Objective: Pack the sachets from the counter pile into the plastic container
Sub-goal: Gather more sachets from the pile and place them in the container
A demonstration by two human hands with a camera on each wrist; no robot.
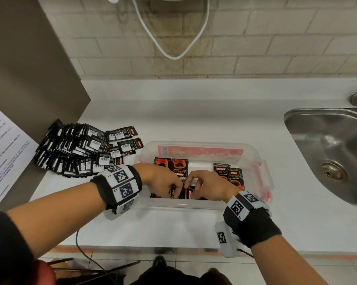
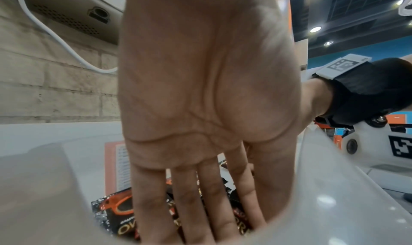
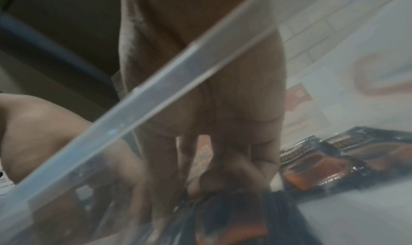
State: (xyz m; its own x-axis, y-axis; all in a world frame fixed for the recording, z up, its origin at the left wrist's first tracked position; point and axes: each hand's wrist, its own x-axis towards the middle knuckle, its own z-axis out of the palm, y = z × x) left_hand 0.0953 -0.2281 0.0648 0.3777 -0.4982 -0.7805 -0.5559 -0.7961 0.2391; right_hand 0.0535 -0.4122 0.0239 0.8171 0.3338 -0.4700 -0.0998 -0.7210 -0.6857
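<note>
— Dozens of sachets, would you say, at your far left?

— Yes. The pile (image 1: 81,149) lies on the white counter (image 1: 194,116), pushed against the brown panel (image 1: 29,68), mostly barcode side up. A printed sheet (image 1: 3,153) hangs on the panel's near face.

— And your left hand (image 1: 161,178)?

— It reaches into the clear plastic container (image 1: 255,157), which sits just right of the pile. From the left wrist view your fingers (image 2: 189,204) run straight and slightly spread, lying on the sachets at the container's near wall (image 2: 44,187). The tips are hidden, so whether they pinch one I cannot tell.

— Middle of the container?

— Two sachets (image 1: 171,168) lie face up at the left rear, bare floor beside them.

— Your right hand (image 1: 208,187)?

— It meets your left over the near row (image 1: 181,193). Fingers (image 3: 263,153) point down onto a sachet (image 3: 234,222), seen through the blurred container wall; a grip or plain touch, I cannot tell.

— Further right?

— Two more sachets (image 1: 228,174) face up, then the steel sink (image 1: 327,153). A white cable (image 1: 173,38) loops on the tiled wall behind.
</note>
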